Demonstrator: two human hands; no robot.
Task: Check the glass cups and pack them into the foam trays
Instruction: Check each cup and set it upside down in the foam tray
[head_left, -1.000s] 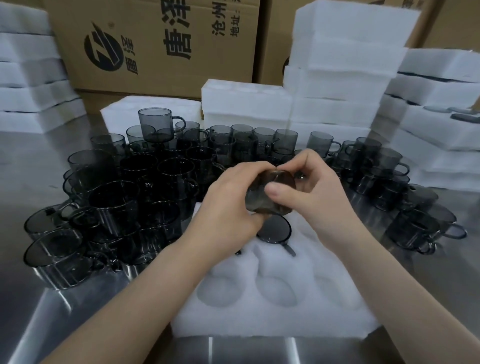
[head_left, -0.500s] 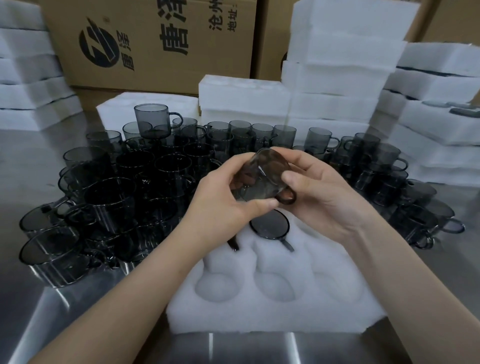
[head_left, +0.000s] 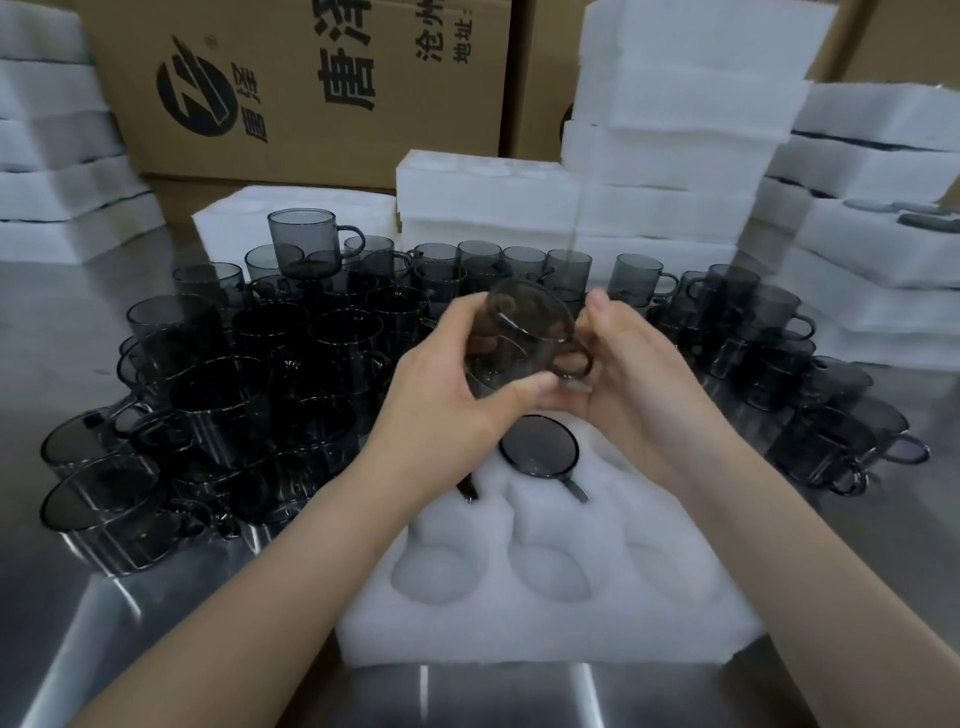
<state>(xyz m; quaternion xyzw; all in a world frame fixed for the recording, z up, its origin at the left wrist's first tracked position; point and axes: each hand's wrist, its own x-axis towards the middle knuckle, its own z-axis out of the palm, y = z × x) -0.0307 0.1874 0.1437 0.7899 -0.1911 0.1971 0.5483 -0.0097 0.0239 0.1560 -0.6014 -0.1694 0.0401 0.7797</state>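
A smoky grey glass cup (head_left: 524, 332) is tilted in the air above the white foam tray (head_left: 561, 623). My left hand (head_left: 452, 410) grips its body from the left, thumb under the base. Fingers of my right hand (head_left: 639, 384) hold the cup's handle side. A cup (head_left: 539, 446) sits in a far pocket of the tray, and a second cup's handle shows under my left wrist. Three near pockets lie bare.
Several loose grey cups (head_left: 218, 395) crowd the steel table (head_left: 62, 649) to the left, behind and right (head_left: 831, 441). Stacks of foam trays (head_left: 675, 156) stand at the back, left and right. Cardboard boxes (head_left: 291, 93) form the rear wall.
Both hands have raised the cup a little and turned it, bringing its handle round to the right and its side toward me.
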